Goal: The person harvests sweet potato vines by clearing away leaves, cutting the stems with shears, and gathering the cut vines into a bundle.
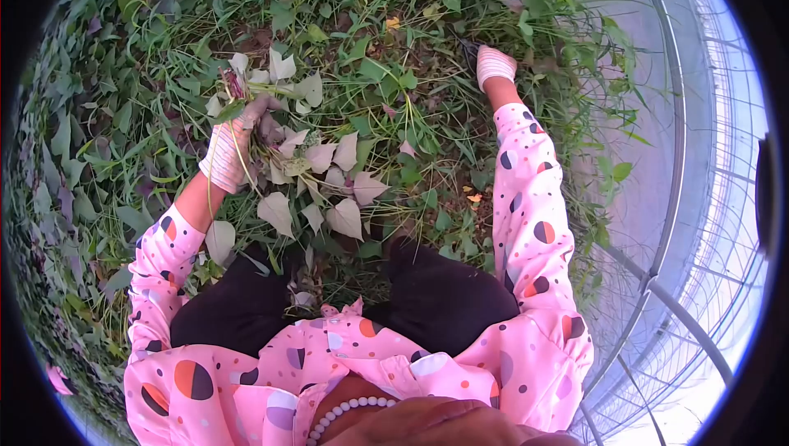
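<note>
A bunch of leafy vine cuttings is gripped in my left hand, which wears a pale striped glove with greyish fingers. Pale leaf undersides hang from the bunch towards my knees, while reddish stem ends stick out above the fist. My right hand, in a matching glove, reaches forward and low among the grass and vines. A dark patch shows at its finger side; I cannot tell whether it is the glove's fingers or something held.
Dense vines and grass cover the ground ahead and to the left. Along the right runs translucent sheeting with curved metal tubes and a wire grid. My dark-trousered knees are bent close in front of me.
</note>
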`<state>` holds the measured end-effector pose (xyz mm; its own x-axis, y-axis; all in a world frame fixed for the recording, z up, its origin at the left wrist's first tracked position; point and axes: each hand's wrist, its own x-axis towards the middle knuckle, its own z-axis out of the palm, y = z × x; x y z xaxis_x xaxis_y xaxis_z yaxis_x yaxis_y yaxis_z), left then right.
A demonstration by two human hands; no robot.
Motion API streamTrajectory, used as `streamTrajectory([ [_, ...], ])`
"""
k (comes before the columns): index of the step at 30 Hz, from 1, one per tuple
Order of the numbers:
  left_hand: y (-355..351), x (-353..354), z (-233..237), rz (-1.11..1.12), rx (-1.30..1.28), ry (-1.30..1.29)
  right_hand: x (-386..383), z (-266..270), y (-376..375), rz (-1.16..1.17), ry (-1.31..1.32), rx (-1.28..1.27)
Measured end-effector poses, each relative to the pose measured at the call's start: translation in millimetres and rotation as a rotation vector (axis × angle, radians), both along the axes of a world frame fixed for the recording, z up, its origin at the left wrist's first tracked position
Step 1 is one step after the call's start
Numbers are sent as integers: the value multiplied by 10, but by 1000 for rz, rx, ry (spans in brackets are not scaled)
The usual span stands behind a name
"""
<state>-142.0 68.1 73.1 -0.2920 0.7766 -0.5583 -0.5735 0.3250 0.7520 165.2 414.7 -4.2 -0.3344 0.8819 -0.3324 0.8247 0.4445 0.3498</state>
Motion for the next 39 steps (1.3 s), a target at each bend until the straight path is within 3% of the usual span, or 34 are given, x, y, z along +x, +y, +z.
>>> streamTrajectory([
  [4, -43, -16, -27, -44, 13, -91, 273, 93, -102, -124, -96, -67],
  [5, -56, -67, -24, -172, 125, 139, 365, 106, -163, -107, -143, -90],
  [6, -56, -54, 6, -165, 139, 82, 529, -8, -145, -168, -183, -127],
  [8, -74, -55, 68, -176, 252, 176, 861, -210, -190, -309, 8, -140],
  [9, -78, -44, 93, -175, 266, 111, 1181, -442, -111, -269, -11, -164],
  [15, -141, -126, -22, -186, 279, 45, 1215, 187, -634, -341, 801, 51],
  [18, -154, -158, -73, -195, 326, 24, 590, 801, -1141, -381, 1312, -145],
  [20, -146, -180, -152, -207, 392, 31, 120, 1073, -1437, -277, 1373, -304],
  [22, -137, -176, -126, -215, 446, 103, -505, 1274, -1791, -161, 1210, -485],
  [23, -124, -184, -111, -224, 507, 176, -766, 1223, -1919, -173, 1194, -634],
  [24, -105, -171, -30, -243, 342, 149, -950, 1001, -1992, -106, 1200, -707],
  [25, -96, -155, -17, -236, 335, 148, -1159, 912, -2101, -152, 1130, -810],
  [26, -97, -145, -21, -185, 309, 144, -1265, 591, -2170, -48, 1169, -816],
  [29, -122, -155, -156, -104, 234, 142, -1582, 384, -2431, -34, 1051, -907],
  [31, -152, -262, -561, -186, 80, 291, -1622, 151, -2560, 104, 1032, -803],
  [32, -204, -182, -555, 9, 320, 16, -1635, 139, -2601, 243, 781, -687],
  [33, -196, -340, -624, 114, 408, -805, -1613, 33, -2670, 140, 945, -819],
  [34, -251, -231, -696, 221, 410, -334, -1557, -53, -2666, 131, 991, -854],
  [35, -247, -90, -457, 313, 394, 136, -1483, -68, -2652, 124, 1035, -879],
  [36, -238, -216, -358, 369, 293, -187, -1437, -33, -2661, -72, 1217, -1027],
  [37, -272, -314, -344, 479, 177, 80, -1444, 147, -2624, -315, 1173, -1113],
  [38, -420, -461, -194, 440, 182, 288, -1358, 98, -2646, -421, 1221, -1156],
  [39, -607, -658, -63, 503, 210, 292, -1262, -17, -2628, -533, 1266, -1193],
])
